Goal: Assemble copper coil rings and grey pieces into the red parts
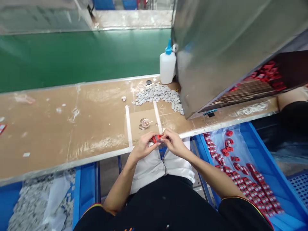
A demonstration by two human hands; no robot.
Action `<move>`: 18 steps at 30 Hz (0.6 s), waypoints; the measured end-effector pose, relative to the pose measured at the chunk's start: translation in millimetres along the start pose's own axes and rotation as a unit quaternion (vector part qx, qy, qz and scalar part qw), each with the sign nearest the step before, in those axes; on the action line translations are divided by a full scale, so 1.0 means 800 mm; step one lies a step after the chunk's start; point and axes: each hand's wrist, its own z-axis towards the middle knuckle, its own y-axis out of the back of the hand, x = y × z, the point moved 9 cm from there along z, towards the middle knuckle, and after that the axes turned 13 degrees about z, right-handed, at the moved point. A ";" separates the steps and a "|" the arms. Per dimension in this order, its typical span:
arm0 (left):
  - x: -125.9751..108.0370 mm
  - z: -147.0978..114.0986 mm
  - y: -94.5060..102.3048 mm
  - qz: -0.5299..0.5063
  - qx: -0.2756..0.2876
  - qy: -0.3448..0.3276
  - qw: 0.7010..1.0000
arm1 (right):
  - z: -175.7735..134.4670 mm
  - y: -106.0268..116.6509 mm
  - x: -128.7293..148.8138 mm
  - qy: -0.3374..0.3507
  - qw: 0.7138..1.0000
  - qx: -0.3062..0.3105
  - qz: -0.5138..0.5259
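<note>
Over the table's front edge, my left hand (143, 146) grips a small red toy car (156, 138) with grey on it, fingers closed round its left end. My right hand (175, 143) meets the car's right end, thumb and fingers pinched together. Something tiny and pale may be between those fingertips, too small to make out. Just beyond my hands, a small round dish (145, 123) with a thin stick in it sits on a cardboard piece (134, 128) with dark smears. Farther back lies a heap of small flat grey pieces (158, 93).
A white bottle (167, 68) with a blue nozzle stands behind the heap, beside a large metal housing (216, 48). A blue bin (255, 141) at right holds rows of red cars. At lower left, another bin holds grey pieces (36, 202). A green belt (79, 57) runs behind.
</note>
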 end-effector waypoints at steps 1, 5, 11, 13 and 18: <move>0.001 0.000 -0.001 -0.010 0.012 0.014 1.000 | -0.005 0.003 0.003 -0.003 1.000 0.004 0.006; 0.011 0.003 -0.009 -0.106 0.054 0.088 0.989 | -0.059 0.083 0.019 0.011 0.997 -0.069 -0.017; 0.028 0.009 -0.012 -0.125 0.030 0.149 0.980 | -0.174 0.393 0.010 -0.114 0.845 -0.429 -0.299; 0.027 0.007 -0.010 -0.126 0.017 0.154 0.980 | -0.176 0.471 0.000 -0.141 0.802 -0.478 -0.329; 0.017 0.000 -0.002 -0.119 -0.013 0.166 0.979 | -0.132 0.553 -0.008 -0.175 0.756 -0.504 -0.379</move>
